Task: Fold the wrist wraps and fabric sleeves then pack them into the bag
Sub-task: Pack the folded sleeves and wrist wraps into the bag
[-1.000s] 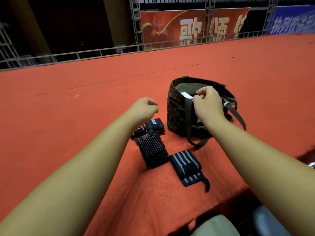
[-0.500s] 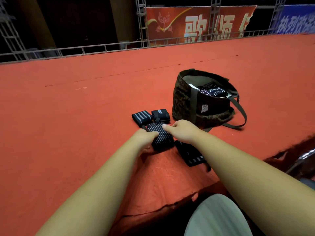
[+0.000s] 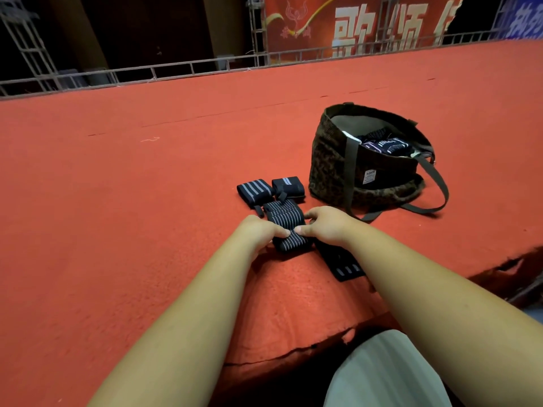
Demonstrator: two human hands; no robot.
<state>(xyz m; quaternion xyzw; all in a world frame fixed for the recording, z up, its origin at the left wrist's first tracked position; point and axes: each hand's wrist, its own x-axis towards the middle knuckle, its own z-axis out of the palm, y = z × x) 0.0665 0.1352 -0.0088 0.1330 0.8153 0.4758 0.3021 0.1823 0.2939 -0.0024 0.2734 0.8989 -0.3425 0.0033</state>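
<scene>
A second ago the right hand (image 3: pixel 329 227) was up at the bag (image 3: pixel 332 168), right of centre. Now it and the left hand (image 3: pixel 258 233) pinch the striped wrist wrap (image 3: pixel 286 218) at mid-frame — thumbs on top, fingers curled around its sides — so this one is likely packed next.

Four black striped wraps lie on the red carpet (image 3: pixel 147 201): the left folded wrap (image 3: pixel 254 189), the right folded wrap (image 3: pixel 289 187), one thin-striped wrap (image 3: pixel 286 220) and one flat wrap (image 3: pixel 343 264). One dark patterned tote bag (image 3: pixel 332 168) holds more striped fabric (image 3: pixel 385 144); how many pieces cannot be told. Two hands show, the left hand (image 3: pixel 258 230) and the right hand (image 3: pixel 326 224).
</scene>
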